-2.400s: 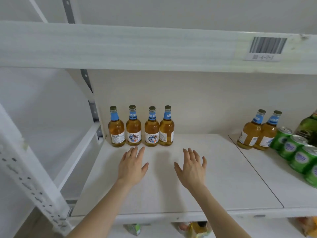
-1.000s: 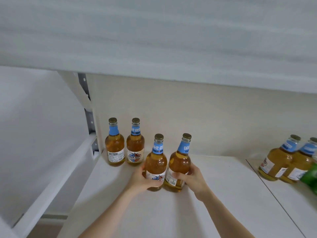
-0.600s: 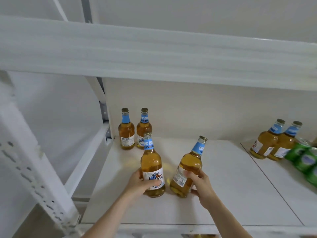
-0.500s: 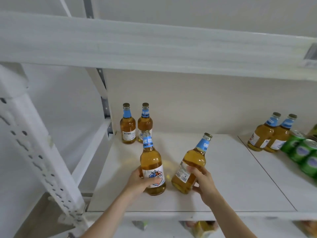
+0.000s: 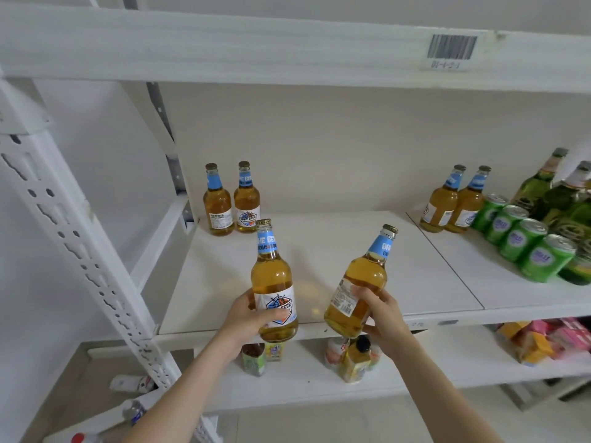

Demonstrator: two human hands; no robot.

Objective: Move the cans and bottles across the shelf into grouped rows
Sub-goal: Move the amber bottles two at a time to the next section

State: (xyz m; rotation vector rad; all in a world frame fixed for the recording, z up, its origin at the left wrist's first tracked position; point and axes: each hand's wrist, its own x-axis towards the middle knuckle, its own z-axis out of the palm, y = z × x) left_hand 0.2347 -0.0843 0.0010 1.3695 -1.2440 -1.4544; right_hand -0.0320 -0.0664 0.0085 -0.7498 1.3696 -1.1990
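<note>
My left hand (image 5: 248, 316) grips an upright amber beer bottle (image 5: 273, 279) with a blue neck label, held out past the shelf's front edge. My right hand (image 5: 382, 314) grips a second amber bottle (image 5: 359, 282), tilted with its neck leaning right. Two matching bottles (image 5: 231, 199) stand at the back left of the white shelf board (image 5: 335, 244). Another pair of amber bottles (image 5: 454, 201) stands at the back right, beside a row of green cans (image 5: 524, 241) and green glass bottles (image 5: 556, 193).
A perforated white upright (image 5: 83, 244) rises at the left. The upper shelf beam (image 5: 256, 43) carries a barcode sticker (image 5: 451, 51). The lower shelf (image 5: 303, 375) holds small cartons and bottles under my hands and colourful packets (image 5: 543, 340) at the right.
Both hands have pulled their bottles back from the shelf's middle to its front edge and lifted them. The two bottles at the back left have stayed put.
</note>
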